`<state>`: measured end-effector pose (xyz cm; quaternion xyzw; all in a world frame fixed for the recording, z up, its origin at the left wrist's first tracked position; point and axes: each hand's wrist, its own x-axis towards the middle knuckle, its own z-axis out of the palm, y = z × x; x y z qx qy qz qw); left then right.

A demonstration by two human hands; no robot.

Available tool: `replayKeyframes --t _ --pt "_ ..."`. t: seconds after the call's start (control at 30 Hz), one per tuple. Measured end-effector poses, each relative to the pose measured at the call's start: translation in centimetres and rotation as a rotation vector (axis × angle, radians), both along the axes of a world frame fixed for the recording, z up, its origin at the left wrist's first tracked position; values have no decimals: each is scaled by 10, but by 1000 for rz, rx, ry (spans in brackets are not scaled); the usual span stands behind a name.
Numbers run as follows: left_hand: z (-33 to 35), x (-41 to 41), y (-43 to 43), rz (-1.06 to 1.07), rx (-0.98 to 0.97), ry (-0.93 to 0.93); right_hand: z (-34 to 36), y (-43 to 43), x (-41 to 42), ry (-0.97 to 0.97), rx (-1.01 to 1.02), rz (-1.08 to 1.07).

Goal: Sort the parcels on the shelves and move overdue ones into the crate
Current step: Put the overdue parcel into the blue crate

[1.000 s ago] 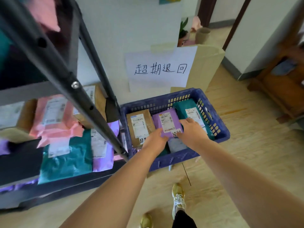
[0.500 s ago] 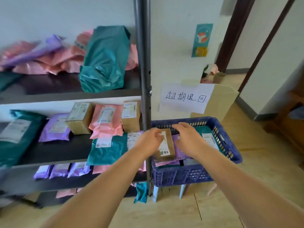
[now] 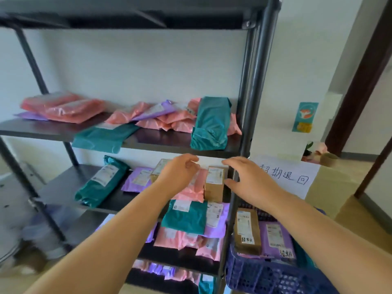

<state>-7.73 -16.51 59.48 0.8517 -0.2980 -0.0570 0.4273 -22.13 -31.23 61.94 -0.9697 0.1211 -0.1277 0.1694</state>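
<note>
**Hands at middle shelf, both empty**

Left hand [image 3: 178, 172] and right hand [image 3: 246, 177] are hovering apart, fingers loosely spread, gripping nothing, in front of a brown box [image 3: 214, 183] and pink parcel [image 3: 196, 187] on the shelf [image 3: 63, 187]. Crate [image 3: 265, 276] is sitting lower right beside the rack, holding a brown box and purple parcel [image 3: 275, 236].
</note>
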Motion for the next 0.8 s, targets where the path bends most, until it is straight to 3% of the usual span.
replayKeyframes --t 0.37,0.63,0.8 --pt "90 106 110 124 -75 -131 91 98 99 -147 -74 172" --pt "122 213 180 150 37 -230 105 159 215 -170 -39 115" --pt "128 268 196 144 10 -166 107 181 269 -124 7 68"
